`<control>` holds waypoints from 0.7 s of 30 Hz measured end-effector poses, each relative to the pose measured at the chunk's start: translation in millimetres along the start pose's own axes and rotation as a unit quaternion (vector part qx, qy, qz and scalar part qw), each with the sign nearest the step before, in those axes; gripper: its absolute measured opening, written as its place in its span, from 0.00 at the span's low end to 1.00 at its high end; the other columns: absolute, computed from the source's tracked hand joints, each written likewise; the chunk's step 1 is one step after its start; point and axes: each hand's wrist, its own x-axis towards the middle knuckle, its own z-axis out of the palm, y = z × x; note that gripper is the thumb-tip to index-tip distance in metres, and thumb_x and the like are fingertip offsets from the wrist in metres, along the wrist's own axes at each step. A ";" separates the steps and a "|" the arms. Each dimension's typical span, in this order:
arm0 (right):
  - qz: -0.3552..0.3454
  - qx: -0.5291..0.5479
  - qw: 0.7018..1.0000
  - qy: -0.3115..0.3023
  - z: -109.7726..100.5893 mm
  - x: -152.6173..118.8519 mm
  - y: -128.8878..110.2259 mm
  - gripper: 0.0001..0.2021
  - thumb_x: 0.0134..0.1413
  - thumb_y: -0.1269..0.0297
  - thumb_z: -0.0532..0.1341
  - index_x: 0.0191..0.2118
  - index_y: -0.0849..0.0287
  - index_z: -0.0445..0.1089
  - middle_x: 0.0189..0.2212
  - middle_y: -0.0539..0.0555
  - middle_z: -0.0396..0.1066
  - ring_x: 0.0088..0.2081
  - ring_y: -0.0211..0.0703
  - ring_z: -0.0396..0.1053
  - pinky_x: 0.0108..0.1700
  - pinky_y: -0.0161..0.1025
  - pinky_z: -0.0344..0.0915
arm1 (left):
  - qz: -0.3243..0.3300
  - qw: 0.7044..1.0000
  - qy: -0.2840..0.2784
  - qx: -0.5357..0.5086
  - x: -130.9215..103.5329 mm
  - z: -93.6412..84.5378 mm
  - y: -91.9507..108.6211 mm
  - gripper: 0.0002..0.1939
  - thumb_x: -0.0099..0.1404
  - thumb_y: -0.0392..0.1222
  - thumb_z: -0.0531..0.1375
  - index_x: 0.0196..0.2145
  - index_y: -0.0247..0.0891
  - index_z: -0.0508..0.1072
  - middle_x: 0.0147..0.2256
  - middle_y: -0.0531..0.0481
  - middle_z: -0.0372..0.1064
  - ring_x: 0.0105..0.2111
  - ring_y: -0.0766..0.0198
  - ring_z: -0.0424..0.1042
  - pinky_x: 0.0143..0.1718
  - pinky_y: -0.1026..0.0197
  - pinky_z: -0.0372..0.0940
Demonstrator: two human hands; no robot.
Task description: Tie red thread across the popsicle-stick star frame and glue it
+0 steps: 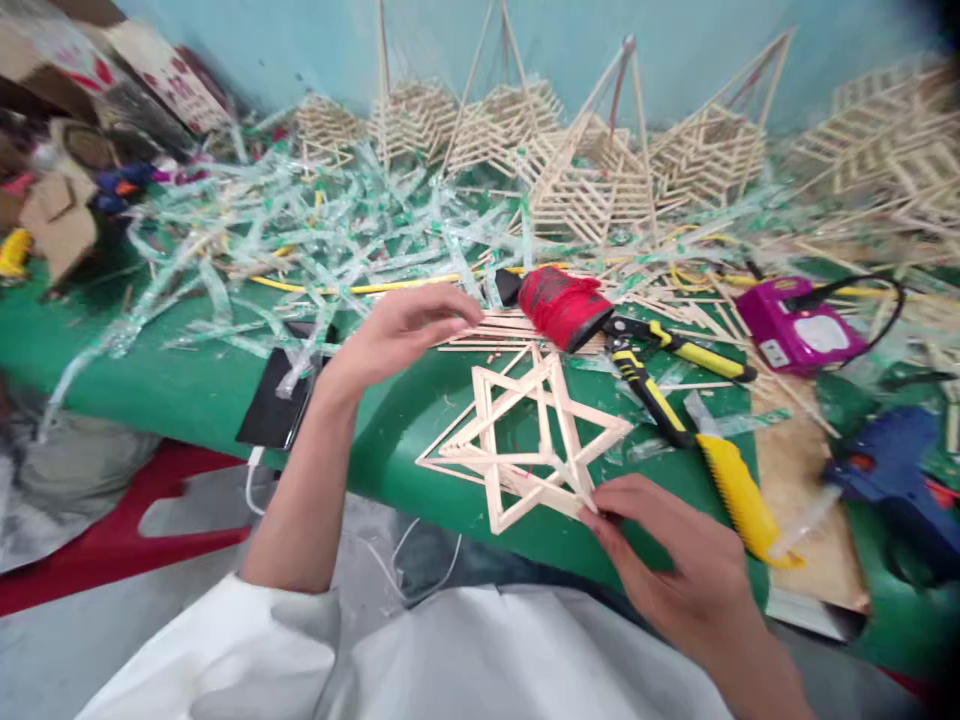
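Observation:
A star-shaped frame of thin wooden sticks (559, 450) lies near the front edge of the green table. My right hand (675, 560) pinches its lower right corner between thumb and fingers. My left hand (412, 325) reaches over the table with its fingers stretched out. Its fingertips are at the left ends of a small pile of loose wooden sticks (499, 330); whether they touch a stick I cannot tell. A spool of red thread (562, 305) lies beside that pile. Pliers with yellow and black handles (645, 385) are right of the star.
A yellow-handled tool (742, 505) lies on a wooden board (814, 500), with a blue glue gun (900, 480) at the right. Behind are a purple box with a cable (802, 325), tangled clear strips (360, 220) and several stick frames (592, 190). A black phone-like slab (274, 400) sits left.

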 end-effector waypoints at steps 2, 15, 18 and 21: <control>-0.025 0.003 1.000 -0.005 -1.4 0.6 4.9 0.09 0.61 0.79 0.60 0.43 0.58 0.69 0.34 0.52 0.74 0.36 0.33 0.74 0.41 0.27 0.70 | -0.047 0.996 0.057 0.051 -24.5 -12.5 -9.0 0.11 0.66 0.46 0.63 0.37 0.36 0.79 0.36 0.46 0.77 0.38 0.61 0.75 0.43 0.61 0.67; -0.067 -0.019 0.998 0.001 -11.9 4.6 16.1 0.08 0.63 0.76 0.58 0.41 0.60 0.73 0.34 0.54 0.77 0.35 0.34 0.76 0.42 0.26 0.72 | -0.133 0.938 0.238 0.215 -106.1 -48.2 -25.2 0.09 0.67 0.44 0.61 0.39 0.37 0.77 0.38 0.48 0.75 0.39 0.60 0.74 0.42 0.60 0.67; -0.069 -0.020 0.997 0.000 -12.2 5.0 18.0 0.08 0.63 0.76 0.58 0.40 0.59 0.73 0.33 0.53 0.77 0.36 0.34 0.76 0.44 0.27 0.71 | -0.107 0.950 0.182 0.230 -86.4 -34.4 -22.4 0.08 0.68 0.42 0.60 0.41 0.39 0.78 0.40 0.49 0.75 0.39 0.62 0.74 0.43 0.61 0.67; -0.078 -0.023 0.997 -0.005 -11.3 4.2 19.9 0.08 0.63 0.76 0.58 0.42 0.58 0.73 0.34 0.53 0.77 0.38 0.34 0.76 0.46 0.27 0.71 | -0.055 0.959 0.097 0.261 -57.2 -14.8 -26.3 0.11 0.71 0.39 0.57 0.45 0.37 0.77 0.43 0.45 0.73 0.43 0.61 0.74 0.47 0.60 0.67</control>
